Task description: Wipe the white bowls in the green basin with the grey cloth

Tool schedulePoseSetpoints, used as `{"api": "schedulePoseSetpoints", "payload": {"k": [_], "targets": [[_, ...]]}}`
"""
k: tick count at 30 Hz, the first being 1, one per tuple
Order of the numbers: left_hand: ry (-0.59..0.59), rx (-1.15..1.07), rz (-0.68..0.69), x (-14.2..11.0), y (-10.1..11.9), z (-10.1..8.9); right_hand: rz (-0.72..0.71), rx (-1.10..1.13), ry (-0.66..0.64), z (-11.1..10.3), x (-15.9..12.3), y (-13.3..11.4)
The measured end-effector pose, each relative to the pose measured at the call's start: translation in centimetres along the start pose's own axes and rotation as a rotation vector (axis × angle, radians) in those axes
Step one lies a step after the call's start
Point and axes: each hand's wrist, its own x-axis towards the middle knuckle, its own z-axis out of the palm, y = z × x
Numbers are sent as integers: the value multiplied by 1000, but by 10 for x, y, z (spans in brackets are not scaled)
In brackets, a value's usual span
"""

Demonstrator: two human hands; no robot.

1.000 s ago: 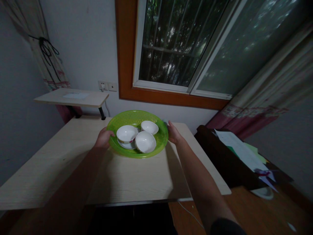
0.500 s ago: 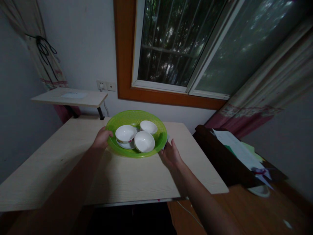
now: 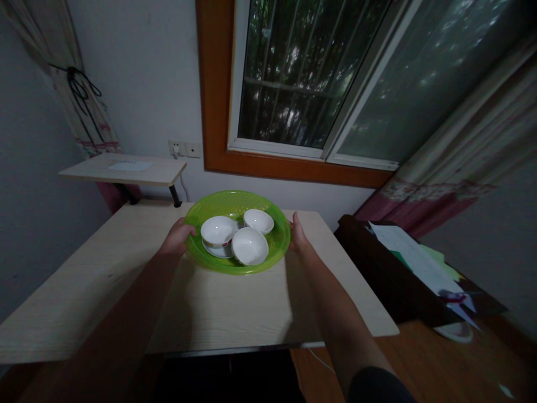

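Note:
A round green plastic basin (image 3: 277,229) is held over the pale wooden table (image 3: 239,313), tipped slightly towards me. Three white bowls rest inside it: a left bowl (image 3: 218,229) with a coloured pattern on its outside, a back right bowl (image 3: 259,220) and a front bowl (image 3: 250,246). Beneath the left bowl a white plate (image 3: 216,251) shows in part. My left hand (image 3: 178,237) grips the basin's left rim, thumb over the edge. At the right rim my right hand (image 3: 297,233) holds the basin, thumb raised; its other fingers are mostly hidden.
A small raised shelf (image 3: 126,168) with a paper label stands at the table's back left. Behind the table are wall sockets (image 3: 184,149) and a barred window (image 3: 302,78). Right of the table, a dark brown piece of furniture (image 3: 377,274) carries papers (image 3: 413,254).
My right hand has shifted from the basin's lower right up along its right rim. A greyish bit beside that hand no longer shows. The left hand keeps its grip.

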Motion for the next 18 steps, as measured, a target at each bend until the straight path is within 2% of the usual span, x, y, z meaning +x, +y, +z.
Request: {"api": "schedulePoseSetpoints", "payload": {"k": [4,8,14,18], "targets": [[41,27,4,0,-1,1,10,-12,-15,2,-6,1],[41,48,1,0,-2,1,-5,2,-12,8,-33,10],[7,45,37,-1,-3,0,-155,118,57,3,-83,47],[-16,43,34,0,-2,-1,-165,140,64,-5,-97,66]]}}
